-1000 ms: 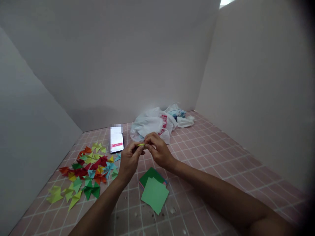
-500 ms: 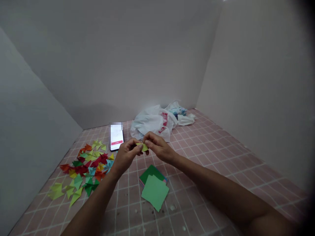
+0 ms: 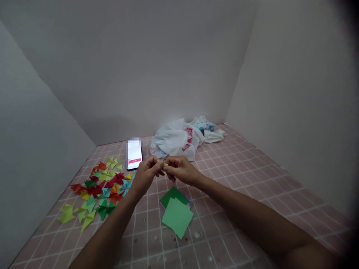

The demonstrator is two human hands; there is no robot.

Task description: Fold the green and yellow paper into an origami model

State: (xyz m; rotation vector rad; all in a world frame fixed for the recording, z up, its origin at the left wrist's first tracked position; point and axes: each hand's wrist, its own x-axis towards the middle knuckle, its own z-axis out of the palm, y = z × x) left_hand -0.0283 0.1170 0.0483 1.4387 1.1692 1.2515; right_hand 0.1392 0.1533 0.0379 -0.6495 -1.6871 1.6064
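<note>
Between my two hands is a small piece of folded yellow paper (image 3: 165, 164), mostly covered by my fingers. My left hand (image 3: 147, 172) pinches its left end with thumb and fingers. On the other end, my right hand (image 3: 181, 170) is closed with the thumb pressed along the paper. Below the hands lies a stack of square paper sheets (image 3: 177, 218), light green on top of dark green, with other colours showing at the edges. To the left, beside my left forearm, several folded paper pieces (image 3: 95, 191) in red, orange, yellow, green and blue lie in a loose heap.
A phone (image 3: 134, 155) with a lit screen lies beyond the paper heap. Near the back wall are a crumpled white plastic bag (image 3: 174, 140) and a blue-and-white package (image 3: 206, 126). Pale walls enclose the pink tiled surface (image 3: 241, 179) on three sides.
My right hand has turned and its fingers have curled over the yellow paper, so less of the paper shows. The whole view has shifted slightly.
</note>
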